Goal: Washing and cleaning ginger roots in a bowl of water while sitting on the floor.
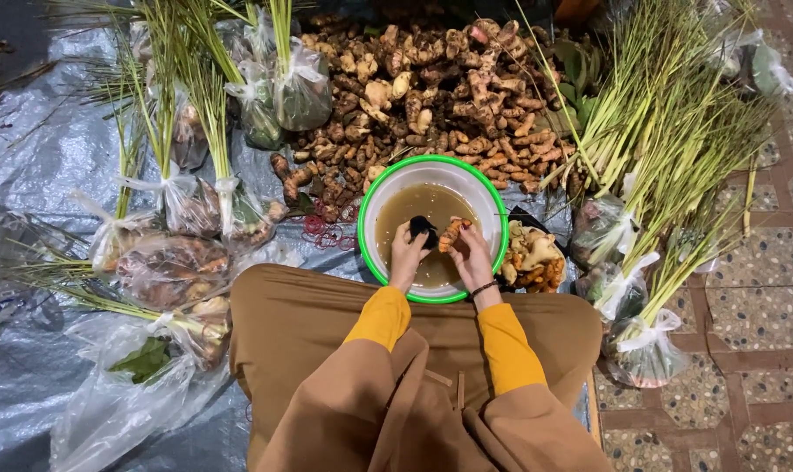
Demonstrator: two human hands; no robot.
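Left hand: left hand (406, 255) closed around a dark scrubber (424, 229)
Right hand: right hand (472, 256) pinches an orange root (454, 233) (long axis tilted up-right)
Basin: green-rimmed basin (372, 193), murky water under both
Beyond: root pile (431, 96)

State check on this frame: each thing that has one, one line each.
Basin: upright, holds murky brown water.
Left hand: shut on a dark scrubber, over the water.
Right hand: shut on an orange root.
Root pile: loose, unbagged.
Plastic bags: filled, tied shut.
Lemongrass stalks: lying loose.
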